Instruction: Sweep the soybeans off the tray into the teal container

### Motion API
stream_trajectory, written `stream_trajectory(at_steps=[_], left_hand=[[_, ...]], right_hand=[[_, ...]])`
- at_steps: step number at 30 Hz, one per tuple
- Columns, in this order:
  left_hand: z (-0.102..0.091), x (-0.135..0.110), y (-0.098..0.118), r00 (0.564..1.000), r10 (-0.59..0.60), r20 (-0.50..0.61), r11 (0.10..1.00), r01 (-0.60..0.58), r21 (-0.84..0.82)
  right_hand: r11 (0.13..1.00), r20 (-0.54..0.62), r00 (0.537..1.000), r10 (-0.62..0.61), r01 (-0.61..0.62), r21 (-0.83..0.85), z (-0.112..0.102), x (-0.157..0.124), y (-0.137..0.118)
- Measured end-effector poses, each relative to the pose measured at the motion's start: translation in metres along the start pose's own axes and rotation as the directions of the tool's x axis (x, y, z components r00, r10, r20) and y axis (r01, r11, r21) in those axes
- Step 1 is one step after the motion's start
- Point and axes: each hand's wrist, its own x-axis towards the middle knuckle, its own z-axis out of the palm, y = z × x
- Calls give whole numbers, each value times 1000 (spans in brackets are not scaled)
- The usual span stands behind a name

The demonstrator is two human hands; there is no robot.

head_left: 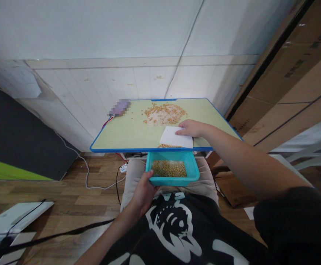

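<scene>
My left hand (145, 188) grips the left front corner of a turquoise plastic basket (174, 181), its thumb over the rim. Inside the basket lies a layer of yellowish soybeans (168, 169) with some pale grains among them. The basket sits over my lap, just under the table's front edge. My right hand (190, 128) pinches a white card (177, 137) held against the tabletop. Below the card's lower edge, a row of soybeans (170, 146) lies along the table edge. Farther back spreads a pile of soybeans mixed with white grains (164, 115).
The low table (116, 134) has a pale green top and blue rim, against a white panelled wall (94, 82). A blurred-out object (120, 108) with a red wire lies at its back left. Cardboard boxes (276, 70) stand on the right. Cables (86, 173) run across the wooden floor.
</scene>
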Motion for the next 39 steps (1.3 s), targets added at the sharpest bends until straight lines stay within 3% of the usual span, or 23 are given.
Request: stream_trajectory(at_steps=[39], left_hand=[[-4,-1,2,999,4,39,999,-6,39]], right_hand=[[995,46,998,-46,41,94,0,-16,-4]])
